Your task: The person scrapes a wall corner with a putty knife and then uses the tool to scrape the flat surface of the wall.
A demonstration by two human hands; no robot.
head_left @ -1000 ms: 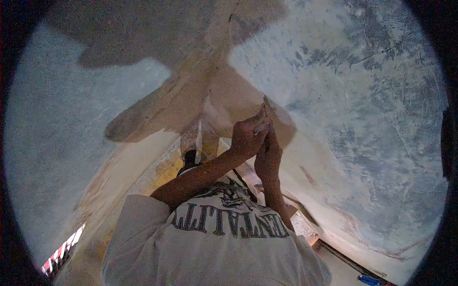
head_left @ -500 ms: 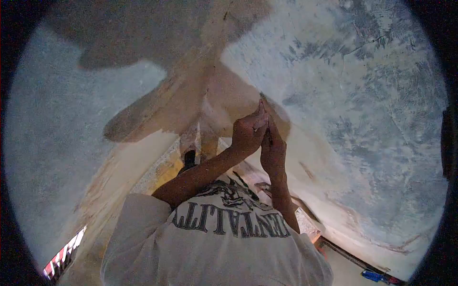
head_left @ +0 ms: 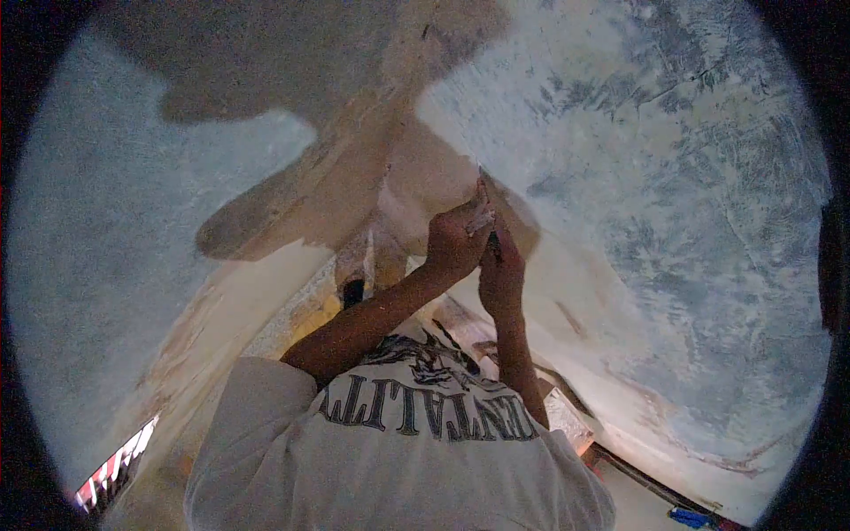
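Observation:
My left hand (head_left: 453, 241) is closed, its fingers bent in front of my chest, with a pale smear along them. Right beside it, touching or nearly so, is my right hand (head_left: 503, 265), its fingers curled upward. A narrow dark edge shows above and between the hands; what they hold is too dark and small to name. Both hands are close to the wall, by the edge of a brownish patch (head_left: 425, 177) that spreads around the wall's corner. Shadow hides most of the fingers.
A blue-grey wall (head_left: 115, 203) rises at the left, and a mottled blue-white wall (head_left: 673, 177) at the right. Low at the right lies a blue object (head_left: 693, 518) beside a dark strip. A red-and-white striped opening (head_left: 115, 469) shows at lower left.
Both hands have shifted slightly left, staying together by the wall. The view has moved a little; nothing has visibly been let go.

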